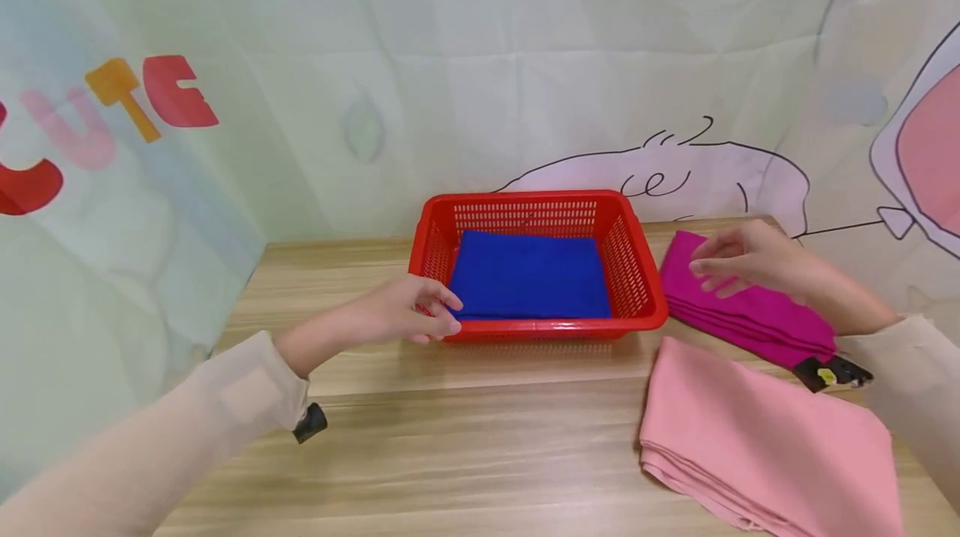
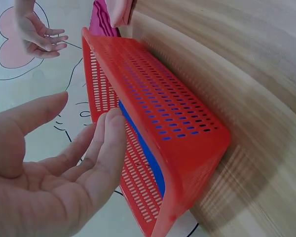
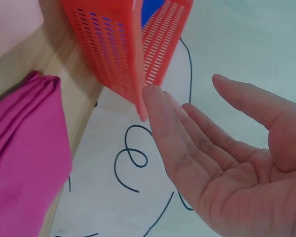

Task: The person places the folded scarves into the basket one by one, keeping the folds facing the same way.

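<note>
A red plastic basket (image 1: 637,323) with slotted walls stands on the table, and a folded blue cloth (image 1: 532,274) lies flat inside it. Over the basket's near left corner is my left hand (image 1: 401,310), its fingers loosely bent and nothing in them. My right hand (image 1: 765,262) hovers above a folded magenta cloth (image 1: 750,316) to the right of the basket, palm turned inward and holding nothing. In the right wrist view the right fingers (image 3: 175,133) and thumb are spread apart. A folded pink cloth (image 1: 765,437) lies nearer to me, in front of the magenta one.
The wooden table (image 1: 450,445) runs under everything. Behind it hangs a pale printed curtain (image 1: 480,87) with cartoon drawings and letters, close to the basket's far side. Small black devices (image 1: 310,423) sit at both cuffs.
</note>
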{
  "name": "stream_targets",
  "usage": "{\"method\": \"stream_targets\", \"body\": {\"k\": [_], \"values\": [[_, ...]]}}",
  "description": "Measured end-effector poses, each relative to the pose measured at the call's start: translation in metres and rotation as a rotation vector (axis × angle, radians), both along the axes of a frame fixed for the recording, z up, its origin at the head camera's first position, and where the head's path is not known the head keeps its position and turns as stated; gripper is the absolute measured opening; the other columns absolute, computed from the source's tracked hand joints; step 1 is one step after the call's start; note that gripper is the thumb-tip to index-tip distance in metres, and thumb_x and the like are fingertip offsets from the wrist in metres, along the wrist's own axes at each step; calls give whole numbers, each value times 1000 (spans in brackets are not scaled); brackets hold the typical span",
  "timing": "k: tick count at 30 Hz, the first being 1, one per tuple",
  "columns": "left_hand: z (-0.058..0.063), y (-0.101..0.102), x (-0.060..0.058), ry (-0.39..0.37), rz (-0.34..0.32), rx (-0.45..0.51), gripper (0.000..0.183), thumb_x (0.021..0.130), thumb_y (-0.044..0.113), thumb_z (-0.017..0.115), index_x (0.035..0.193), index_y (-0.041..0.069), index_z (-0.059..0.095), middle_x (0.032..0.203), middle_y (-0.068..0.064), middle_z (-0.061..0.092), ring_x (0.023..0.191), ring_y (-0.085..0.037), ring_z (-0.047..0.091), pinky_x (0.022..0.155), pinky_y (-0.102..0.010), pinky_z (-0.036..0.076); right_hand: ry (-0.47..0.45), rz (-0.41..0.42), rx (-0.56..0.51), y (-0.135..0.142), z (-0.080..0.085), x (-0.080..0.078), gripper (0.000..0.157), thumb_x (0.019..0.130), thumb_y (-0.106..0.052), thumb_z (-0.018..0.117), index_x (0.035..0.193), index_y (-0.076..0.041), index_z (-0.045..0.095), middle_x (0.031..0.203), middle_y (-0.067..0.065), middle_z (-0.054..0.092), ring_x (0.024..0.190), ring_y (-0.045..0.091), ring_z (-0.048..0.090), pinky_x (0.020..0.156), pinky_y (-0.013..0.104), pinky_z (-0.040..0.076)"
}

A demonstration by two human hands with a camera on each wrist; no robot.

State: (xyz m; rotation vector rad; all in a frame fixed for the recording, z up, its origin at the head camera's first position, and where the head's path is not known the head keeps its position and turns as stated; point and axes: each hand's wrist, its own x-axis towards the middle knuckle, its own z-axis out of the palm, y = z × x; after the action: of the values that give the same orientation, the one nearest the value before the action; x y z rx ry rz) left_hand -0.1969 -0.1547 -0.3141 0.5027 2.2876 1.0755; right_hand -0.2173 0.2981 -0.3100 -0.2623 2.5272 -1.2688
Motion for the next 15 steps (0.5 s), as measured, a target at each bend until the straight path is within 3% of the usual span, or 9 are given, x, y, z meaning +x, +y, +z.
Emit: {"method": "stream_targets", "body": {"k": [8, 15], "values": [[-6, 6, 8, -73, 2, 13, 40, 93, 15, 71, 126, -5, 60, 101, -9, 69, 89, -20, 67, 83, -38, 59, 26, 21, -17, 2, -19, -7, 34, 97, -4, 63, 118, 21, 55, 95, 17, 71, 75, 21, 71, 69, 40, 62], [-9, 6, 12, -88, -1, 33, 41, 93, 14, 70, 127, -6, 59, 102, -9, 69, 88, -19, 67, 84, -41, 59, 47, 53, -47, -3, -31, -14, 32, 98, 0, 58, 120, 23, 50, 100, 24, 70, 76, 25, 71, 67, 40, 62]]}}
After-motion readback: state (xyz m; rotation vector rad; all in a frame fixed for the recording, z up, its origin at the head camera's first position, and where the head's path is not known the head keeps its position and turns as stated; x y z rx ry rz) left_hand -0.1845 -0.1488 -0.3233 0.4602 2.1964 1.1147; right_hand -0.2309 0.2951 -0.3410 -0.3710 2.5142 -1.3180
